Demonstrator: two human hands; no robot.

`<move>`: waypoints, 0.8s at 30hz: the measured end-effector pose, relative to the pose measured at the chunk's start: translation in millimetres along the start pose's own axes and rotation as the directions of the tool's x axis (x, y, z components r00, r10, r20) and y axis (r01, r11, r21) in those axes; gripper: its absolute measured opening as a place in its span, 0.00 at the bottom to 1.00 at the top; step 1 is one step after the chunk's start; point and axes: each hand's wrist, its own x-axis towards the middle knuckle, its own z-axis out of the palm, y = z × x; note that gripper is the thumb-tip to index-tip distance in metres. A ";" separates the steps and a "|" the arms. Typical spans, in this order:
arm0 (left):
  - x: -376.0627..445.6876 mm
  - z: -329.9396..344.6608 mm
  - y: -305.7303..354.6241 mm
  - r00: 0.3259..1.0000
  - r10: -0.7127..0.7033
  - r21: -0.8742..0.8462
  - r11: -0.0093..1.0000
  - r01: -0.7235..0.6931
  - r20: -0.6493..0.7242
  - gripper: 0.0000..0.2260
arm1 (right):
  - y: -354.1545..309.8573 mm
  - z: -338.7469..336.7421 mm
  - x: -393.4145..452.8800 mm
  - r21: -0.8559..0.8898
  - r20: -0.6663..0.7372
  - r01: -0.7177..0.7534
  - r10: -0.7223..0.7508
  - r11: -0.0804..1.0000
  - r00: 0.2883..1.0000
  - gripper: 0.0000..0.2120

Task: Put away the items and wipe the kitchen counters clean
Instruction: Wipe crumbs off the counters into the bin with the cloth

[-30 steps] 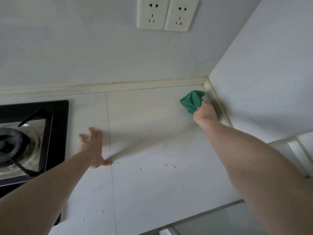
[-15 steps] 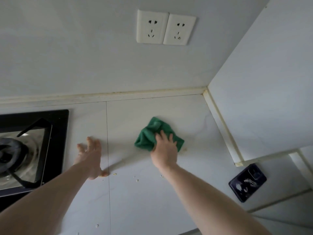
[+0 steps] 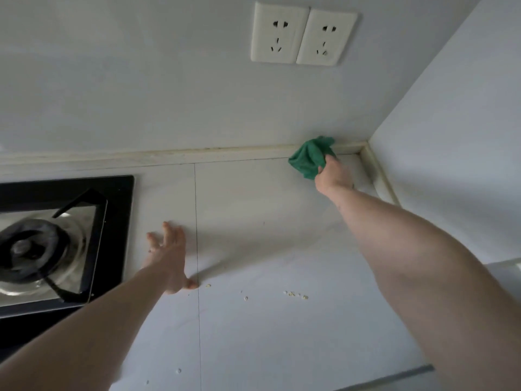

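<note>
My right hand (image 3: 332,176) is closed on a crumpled green cloth (image 3: 308,156) pressed against the back edge of the white counter (image 3: 267,215), near the far right corner. The cloth touches the raised cream strip along the wall. My left hand (image 3: 169,255) lies flat on the counter with fingers spread, just right of the stove, holding nothing. Several small pale crumbs (image 3: 294,294) lie scattered on the counter in front of me, between my two arms.
A black gas stove (image 3: 64,238) with a round burner sits at the left. Two white wall sockets (image 3: 303,35) are mounted above the counter. A side wall (image 3: 451,136) closes the counter on the right.
My right hand has swept the green cloth from the middle of the counter back up to the far right corner by the wall. The left hand has stayed planted.
</note>
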 end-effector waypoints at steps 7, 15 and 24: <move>0.8 1.7 1.8 1.000 -0.001 0.008 1.000 0.001 -0.007 0.63 | -2.9 51.5 -12.4 -0.158 0.185 0.059 -0.029 0.986 0.982 0.26; -2.4 -0.2 -1.7 1.000 -0.021 -0.026 0.999 0.020 -0.012 0.63 | -30.9 76.9 -127.5 -0.131 0.120 0.369 -0.355 0.920 0.927 0.27; -0.7 2.9 -4.5 1.000 -0.018 -0.050 0.999 0.017 -0.024 0.64 | -41.0 46.2 -231.9 -0.017 0.268 0.536 -0.513 0.844 0.816 0.20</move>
